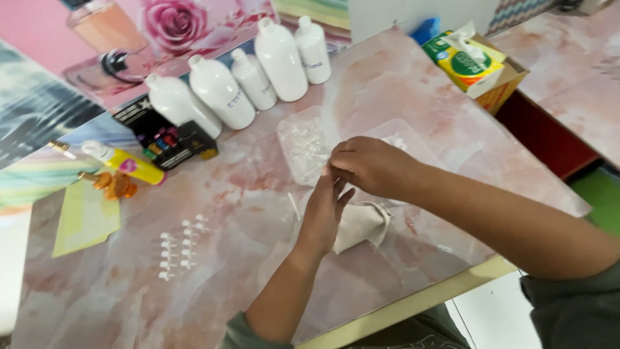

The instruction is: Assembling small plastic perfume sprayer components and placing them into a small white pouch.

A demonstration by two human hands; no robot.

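My left hand (321, 213) is raised over the pink marbled table (245, 213), fingers pointing up and meeting my right hand (369, 167). The right hand's fingers are curled and pinch something very small at the left fingertips; what it is cannot be made out. Just behind the hands lie two clear plastic bags of small clear parts (303, 145). A thin white stick (294, 205) lies on the table left of my left hand. A beige cloth pouch (361, 225) lies under my right forearm.
Several white bottles (219, 90) stand at the table's back. Rows of tiny white caps (181, 245) sit at the left front. A black box of coloured vials (165, 139), a yellow spray bottle (126, 165), a yellow-green paper (84, 220) and a tissue box (468, 61) lie around.
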